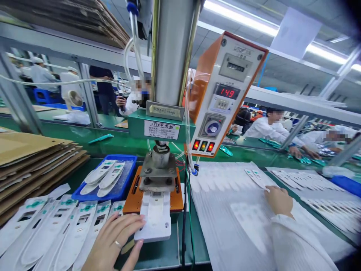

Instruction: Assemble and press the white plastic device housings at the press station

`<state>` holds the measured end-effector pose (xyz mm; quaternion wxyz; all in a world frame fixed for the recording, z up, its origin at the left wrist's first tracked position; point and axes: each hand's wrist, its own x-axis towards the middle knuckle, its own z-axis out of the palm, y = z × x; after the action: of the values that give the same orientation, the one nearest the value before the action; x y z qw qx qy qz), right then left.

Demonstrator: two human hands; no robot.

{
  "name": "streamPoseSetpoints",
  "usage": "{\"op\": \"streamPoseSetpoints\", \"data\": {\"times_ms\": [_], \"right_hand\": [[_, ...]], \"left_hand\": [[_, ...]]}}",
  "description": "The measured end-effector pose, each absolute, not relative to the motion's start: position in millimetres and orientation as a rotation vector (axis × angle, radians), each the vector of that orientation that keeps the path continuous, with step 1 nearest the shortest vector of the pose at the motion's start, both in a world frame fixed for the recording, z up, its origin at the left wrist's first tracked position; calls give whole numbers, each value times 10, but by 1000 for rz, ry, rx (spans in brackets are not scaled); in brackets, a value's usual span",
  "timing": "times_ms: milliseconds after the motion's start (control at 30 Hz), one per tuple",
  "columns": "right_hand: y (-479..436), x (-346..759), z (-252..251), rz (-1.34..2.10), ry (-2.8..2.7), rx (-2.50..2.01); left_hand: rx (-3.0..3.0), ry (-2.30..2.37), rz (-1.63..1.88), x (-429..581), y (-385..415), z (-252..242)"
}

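Observation:
My left hand (118, 239) has its fingers stretched out and thumb apart, touching the left edge of a white fixture block (155, 229). This block sits under the metal head (158, 173) of a hot press, and a white part on it is partly hidden there. On the right, my right hand (279, 201) is closed on the near end of a long white plastic shell (255, 177) lying on white foam sheeting (208, 226). Its fingertips are partly hidden. Several white shells with rectangular windows and green film (76, 229) lie left of my left hand.
A blue tray (131, 165) with several shells stands behind the left hand. Stacked cardboard (36, 162) is at far left. An orange control box (217, 98) reads 149. Cables (186, 210) hang beside the press. More shells (324, 210) lie at right; co-workers sit beyond.

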<state>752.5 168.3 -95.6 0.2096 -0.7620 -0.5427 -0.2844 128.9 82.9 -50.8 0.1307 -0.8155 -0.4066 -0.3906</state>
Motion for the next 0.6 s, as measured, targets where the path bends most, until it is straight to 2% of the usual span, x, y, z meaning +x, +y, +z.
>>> {"op": "streamPoseSetpoints", "data": {"times_ms": [233, 600], "right_hand": [[1866, 7515, -1107, -619, -1436, -2486], [1914, 7510, -1059, -655, -1600, -2478]], "left_hand": [[-2333, -1177, -1113, 1403, 882, -565], [-2376, -1210, -1308, 1637, 885, -246]]}}
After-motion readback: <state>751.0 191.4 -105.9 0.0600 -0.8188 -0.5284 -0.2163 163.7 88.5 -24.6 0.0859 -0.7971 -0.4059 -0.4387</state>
